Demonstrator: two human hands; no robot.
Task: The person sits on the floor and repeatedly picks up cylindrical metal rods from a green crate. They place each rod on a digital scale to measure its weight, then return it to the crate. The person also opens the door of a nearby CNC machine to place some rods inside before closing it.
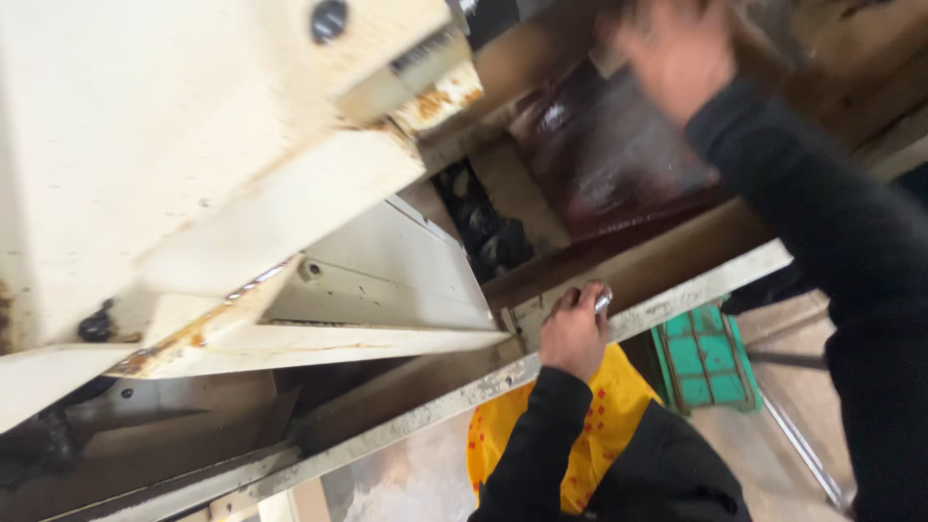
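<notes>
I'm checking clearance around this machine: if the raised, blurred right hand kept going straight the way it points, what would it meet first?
Probably the dark reddish-brown panel inside the cream machine. The right hand reaches up toward it, but motion blur and unclear depth keep this uncertain.

A small shiny metal piece (603, 301) (partly hidden by fingers) sits at the worn cream machine rail's edge

Tilted view of a cream, rust-spotted machine (193, 145). Left hand (573, 332) grips a small metal piece (603, 301) at the worn front rail (425, 406); right hand (672, 48), blurred, reaches inside. Green crate (701, 356) below.
</notes>
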